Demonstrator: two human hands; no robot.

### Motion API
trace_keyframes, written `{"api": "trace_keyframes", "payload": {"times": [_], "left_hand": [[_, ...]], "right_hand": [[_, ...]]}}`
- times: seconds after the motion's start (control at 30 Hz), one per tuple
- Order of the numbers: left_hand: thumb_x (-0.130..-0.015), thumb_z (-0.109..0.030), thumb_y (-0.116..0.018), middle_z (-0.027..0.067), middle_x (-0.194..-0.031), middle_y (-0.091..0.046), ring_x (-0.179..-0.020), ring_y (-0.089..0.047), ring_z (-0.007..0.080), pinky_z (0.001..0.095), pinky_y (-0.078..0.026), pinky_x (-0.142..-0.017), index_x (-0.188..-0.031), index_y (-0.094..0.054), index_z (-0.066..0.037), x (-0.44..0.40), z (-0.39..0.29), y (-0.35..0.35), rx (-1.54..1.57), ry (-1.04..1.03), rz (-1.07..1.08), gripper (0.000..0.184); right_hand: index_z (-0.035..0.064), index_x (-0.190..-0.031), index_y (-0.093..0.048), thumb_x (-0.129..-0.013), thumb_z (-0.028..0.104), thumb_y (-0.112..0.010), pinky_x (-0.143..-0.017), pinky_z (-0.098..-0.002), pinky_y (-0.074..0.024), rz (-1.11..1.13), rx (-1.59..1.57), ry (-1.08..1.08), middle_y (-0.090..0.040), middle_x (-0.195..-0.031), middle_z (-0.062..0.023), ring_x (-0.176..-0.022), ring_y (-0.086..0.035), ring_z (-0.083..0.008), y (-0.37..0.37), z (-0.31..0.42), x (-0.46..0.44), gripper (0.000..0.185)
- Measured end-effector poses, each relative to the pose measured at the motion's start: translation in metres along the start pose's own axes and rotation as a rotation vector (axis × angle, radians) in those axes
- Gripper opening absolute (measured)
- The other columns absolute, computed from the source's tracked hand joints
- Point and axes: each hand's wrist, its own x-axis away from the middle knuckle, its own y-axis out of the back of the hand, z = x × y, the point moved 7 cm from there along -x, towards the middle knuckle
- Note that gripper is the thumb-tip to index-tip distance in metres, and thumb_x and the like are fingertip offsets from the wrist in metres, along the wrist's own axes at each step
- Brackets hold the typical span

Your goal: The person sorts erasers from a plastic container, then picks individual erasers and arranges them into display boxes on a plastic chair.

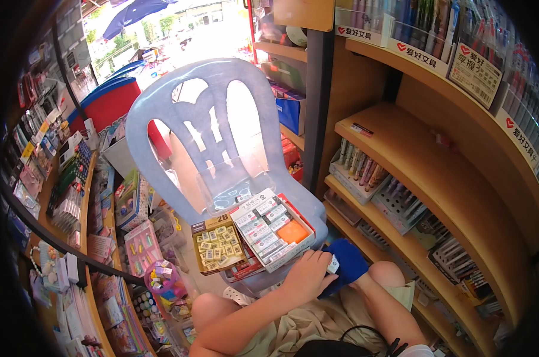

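My left hand (pixel 307 278) is closed on a small white eraser (pixel 333 264), pinched at the fingertips against a blue cloth (pixel 351 259). My right hand lies in the blue cloth above my lap; its fingers are hidden, and only the wrist (pixel 363 287) shows. Just beyond my left hand, on the seat of a blue-grey plastic chair (pixel 139 137), stands an open white box (pixel 273 260) of white-sleeved erasers (pixel 261 233), with an orange piece (pixel 292 232) at its right side. Left of it sits a brown "2B" box (pixel 201 249) of small yellowish erasers (pixel 218 245).
A clear plastic container (pixel 236 178) stands at the back of the seat. On the right, curved wooden shelves (pixel 412 140) hold pens in trays. Packed stationery shelves (pixel 88 226) line the left, with a pink basket (pixel 165 278) near my knee. Bright daylight comes from the doorway.
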Motion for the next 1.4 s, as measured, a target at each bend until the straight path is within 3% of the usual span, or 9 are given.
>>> {"api": "trace_keyframes", "payload": {"times": [0.37, 0.77, 0.83, 0.9, 0.97, 1.1, 1.17, 1.23, 1.4], "left_hand": [[-0.077, -0.024, -0.075, 0.0119, -0.088, -0.058, -0.088, -0.055, 0.0329, 0.0419, -0.046, -0.075, -0.098, -0.048, -0.005, 0.003, 0.009, -0.025, 0.041, 0.086, -0.001, 0.039], [-0.072, -0.027, -0.079, 0.0102, -0.083, -0.06, -0.084, -0.059, 0.0323, 0.0417, -0.047, -0.072, -0.096, -0.047, -0.007, 0.0, 0.033, -0.034, 0.025, 0.212, -0.007, 0.045], [-0.071, -0.027, -0.08, 0.01, -0.083, -0.06, -0.083, -0.059, 0.0322, 0.0413, -0.047, -0.071, -0.095, -0.047, -0.007, -0.001, 0.038, -0.03, 0.019, 0.239, -0.019, 0.046], [-0.07, -0.027, -0.081, 0.0104, -0.082, -0.06, -0.083, -0.059, 0.0324, 0.0417, -0.047, -0.07, -0.094, -0.047, -0.006, -0.002, 0.039, -0.03, -0.009, 0.215, -0.03, 0.047], [-0.069, -0.028, -0.082, 0.0115, -0.082, -0.06, -0.083, -0.06, 0.0332, 0.0422, -0.047, -0.07, -0.095, -0.047, -0.006, -0.002, 0.04, -0.029, -0.02, 0.226, -0.04, 0.049], [-0.068, -0.029, -0.083, 0.0168, -0.087, -0.064, -0.085, -0.063, 0.0362, 0.0428, -0.05, -0.073, -0.108, -0.048, -0.003, -0.001, 0.041, -0.022, 0.025, 0.319, -0.039, 0.059], [-0.069, -0.029, -0.082, 0.0197, -0.09, -0.065, -0.085, -0.065, 0.0374, 0.0431, -0.051, -0.074, -0.118, -0.046, -0.002, -0.002, 0.038, -0.023, 0.029, 0.342, 0.025, 0.067], [-0.07, -0.03, -0.08, 0.0221, -0.092, -0.066, -0.086, -0.066, 0.0383, 0.0433, -0.053, -0.075, -0.128, -0.042, -0.002, -0.002, 0.036, -0.028, -0.006, 0.339, 0.143, 0.074], [-0.074, -0.031, -0.075, 0.0224, -0.09, -0.066, -0.083, -0.066, 0.0379, 0.0458, -0.053, -0.072, -0.134, -0.038, -0.002, -0.002, 0.028, -0.03, -0.001, 0.33, 0.111, 0.076]], "right_hand": [[0.0076, -0.095, -0.059, -0.093, 0.015, -0.057, -0.073, -0.0271, -0.0476, -0.23, -0.964, -0.431, -0.06, -0.089, -0.0013, -0.082, -0.059, -0.0105, -0.02, -0.035, 0.013, 0.008], [0.0095, -0.094, -0.06, -0.09, 0.012, -0.06, -0.071, -0.0253, -0.0475, -0.211, -1.062, -0.511, -0.06, -0.089, -0.0015, -0.082, -0.059, -0.0095, -0.028, -0.034, 0.007, 0.005], [0.0089, -0.096, -0.059, -0.088, 0.013, -0.063, -0.073, -0.0259, -0.0467, -0.099, -0.766, -0.173, -0.06, -0.093, -0.0018, -0.086, -0.058, -0.0103, -0.023, -0.026, -0.002, 0.01], [0.0082, -0.099, -0.059, -0.084, 0.013, -0.066, -0.076, -0.0275, -0.046, -0.036, -0.81, -0.193, -0.059, -0.097, -0.0031, -0.09, -0.058, -0.013, -0.026, -0.029, -0.001, 0.017], [0.0074, -0.102, -0.06, -0.078, 0.013, -0.07, -0.079, -0.0301, -0.0455, -0.018, -1.196, -0.576, -0.059, -0.101, -0.0054, -0.094, -0.058, -0.0175, -0.034, -0.022, 0.004, 0.027], [0.0061, -0.113, -0.058, -0.073, 0.013, -0.075, -0.085, -0.0323, -0.0463, 0.229, -0.656, -0.025, -0.06, -0.109, -0.0084, -0.099, -0.058, -0.0215, -0.022, 0.007, -0.005, 0.044], [0.0057, -0.117, -0.057, -0.072, 0.014, -0.076, -0.088, -0.0316, -0.0464, 0.217, -0.786, -0.218, -0.06, -0.112, -0.0093, -0.102, -0.058, -0.0208, -0.027, -0.009, 0.0, 0.049], [0.0053, -0.118, -0.057, -0.079, 0.018, -0.073, -0.089, -0.0306, -0.0467, 0.157, -0.574, -0.071, -0.06, -0.114, -0.0074, -0.104, -0.058, -0.0172, -0.024, -0.01, 0.005, 0.044], [0.0098, -0.115, -0.059, -0.097, 0.026, -0.054, -0.085, -0.0293, -0.0487, -0.155, -1.112, -0.553, -0.063, -0.108, -0.0024, -0.098, -0.06, -0.0125, -0.027, -0.032, 0.015, 0.025]]}}
